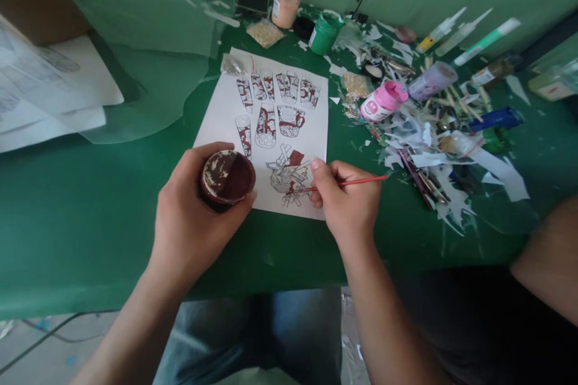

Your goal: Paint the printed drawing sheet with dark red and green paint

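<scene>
Clasping maroon jar [228, 179]: curled left fingers [241, 207]; pinching red brush [363, 180]: right fingers [324, 175]; pink jar label [374, 110] illegible.

The jar [228, 177], open at the top and holding dark red-brown paint, is upright or nearly so in the left hand [192, 210], its inner wall flecked with pale spots. The brush [363, 181], thin and red, is pinched in the right hand [345, 198], its tail jutting out right of that hand and its tip left of it, over the sheet's near drawing. The sheet [307, 138], white, lies flat between and beyond the hands, its black-lined cups and near drawing partly filled with dark red.
</scene>
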Tool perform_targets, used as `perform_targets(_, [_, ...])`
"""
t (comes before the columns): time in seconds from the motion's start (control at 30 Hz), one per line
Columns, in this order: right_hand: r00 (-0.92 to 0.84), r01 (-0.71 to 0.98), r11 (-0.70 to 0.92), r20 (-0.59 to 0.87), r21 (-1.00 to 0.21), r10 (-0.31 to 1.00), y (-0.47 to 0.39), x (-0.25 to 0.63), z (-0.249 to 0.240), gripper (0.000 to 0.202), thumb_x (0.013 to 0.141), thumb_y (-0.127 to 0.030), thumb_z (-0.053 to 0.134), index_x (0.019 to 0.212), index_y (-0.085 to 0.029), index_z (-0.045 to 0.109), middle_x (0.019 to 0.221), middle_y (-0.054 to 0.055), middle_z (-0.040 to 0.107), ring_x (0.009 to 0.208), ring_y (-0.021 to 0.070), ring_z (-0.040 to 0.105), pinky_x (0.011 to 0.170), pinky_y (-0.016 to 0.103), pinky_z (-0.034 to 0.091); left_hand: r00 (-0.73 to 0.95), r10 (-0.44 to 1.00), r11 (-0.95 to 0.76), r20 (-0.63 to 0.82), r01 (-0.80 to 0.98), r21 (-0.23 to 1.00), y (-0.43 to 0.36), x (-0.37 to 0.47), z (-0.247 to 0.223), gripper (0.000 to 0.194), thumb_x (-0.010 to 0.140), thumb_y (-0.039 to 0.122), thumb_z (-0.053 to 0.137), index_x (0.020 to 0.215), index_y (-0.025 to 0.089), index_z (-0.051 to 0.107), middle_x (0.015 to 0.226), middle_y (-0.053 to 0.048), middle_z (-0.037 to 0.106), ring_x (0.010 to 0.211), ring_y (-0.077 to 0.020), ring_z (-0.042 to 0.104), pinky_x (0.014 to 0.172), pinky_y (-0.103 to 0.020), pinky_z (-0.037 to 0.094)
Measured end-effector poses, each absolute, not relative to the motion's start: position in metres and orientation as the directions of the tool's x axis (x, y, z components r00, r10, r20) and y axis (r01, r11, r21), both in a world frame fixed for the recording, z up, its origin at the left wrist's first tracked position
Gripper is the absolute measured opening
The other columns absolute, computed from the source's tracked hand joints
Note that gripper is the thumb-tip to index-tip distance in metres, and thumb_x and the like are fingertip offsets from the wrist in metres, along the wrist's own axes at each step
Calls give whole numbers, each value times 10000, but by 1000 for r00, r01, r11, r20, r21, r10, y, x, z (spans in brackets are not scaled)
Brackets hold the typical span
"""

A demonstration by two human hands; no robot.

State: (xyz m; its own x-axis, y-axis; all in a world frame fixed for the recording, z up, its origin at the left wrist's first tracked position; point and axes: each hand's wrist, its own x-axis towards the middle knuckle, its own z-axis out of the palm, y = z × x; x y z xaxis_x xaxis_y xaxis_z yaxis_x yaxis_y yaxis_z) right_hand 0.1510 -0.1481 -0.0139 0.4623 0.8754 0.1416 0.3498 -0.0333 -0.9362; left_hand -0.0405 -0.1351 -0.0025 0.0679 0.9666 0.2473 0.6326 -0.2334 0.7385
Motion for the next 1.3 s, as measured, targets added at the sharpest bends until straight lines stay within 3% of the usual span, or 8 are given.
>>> perform_targets(0.2, [448,368,-16,162,-930,879,-149,152,-14,451,846,-382,652,482,-204,456,382,-58,494,347,65,468,375,188,353,72,966,-237,247,623,746,-135,-40,-2,437,757,312,742,1160,329,574,1163,34,673,1033,-252,673,879,-434,597])
perform_targets(0.37, [495,318,30,193,-948,847,-150,155,-18,461,840,-486,668,517,-210,488,374,-71,471,336,76,490,363,199,359,77,967,-239,245,620,747,-134,-39,-3,433,754,307,747,1149,340,574,1161,36,673,1040,-260,674,881,-446,596])
perform_targets(0.47, [470,244,63,174,-968,865,-151,155,-18,459,836,-521,665,534,-208,521,387,-68,493,326,74,484,370,206,394,81,965,-246,251,621,744,-134,-39,-3,430,755,281,749,1144,335,573,1163,34,676,1043,-255,676,887,-432,595])
perform_targets(0.67, [487,268,68,196,-961,851,-150,153,-16,498,837,-542,656,494,-195,557,395,-48,514,341,87,531,371,210,411,80,963,-251,259,622,742,-133,-39,-2,451,737,241,772,1143,300,584,1158,22,687,1025,-238,679,886,-383,592])
perform_targets(0.9, [521,300,-19,148,-954,841,-150,152,-16,469,789,-438,737,481,-209,467,367,-72,484,323,85,511,367,202,405,80,962,-253,262,623,740,-133,-38,-3,455,732,246,774,1144,302,588,1161,23,686,1026,-239,679,879,-377,594])
perform_targets(1.3, [492,345,-31,153,-938,857,-150,152,-16,432,835,-291,637,467,-219,423,353,-75,467,313,80,492,351,191,368,84,962,-255,260,622,740,-134,-38,-3,456,741,263,775,1153,311,583,1161,22,682,1036,-247,677,888,-399,595])
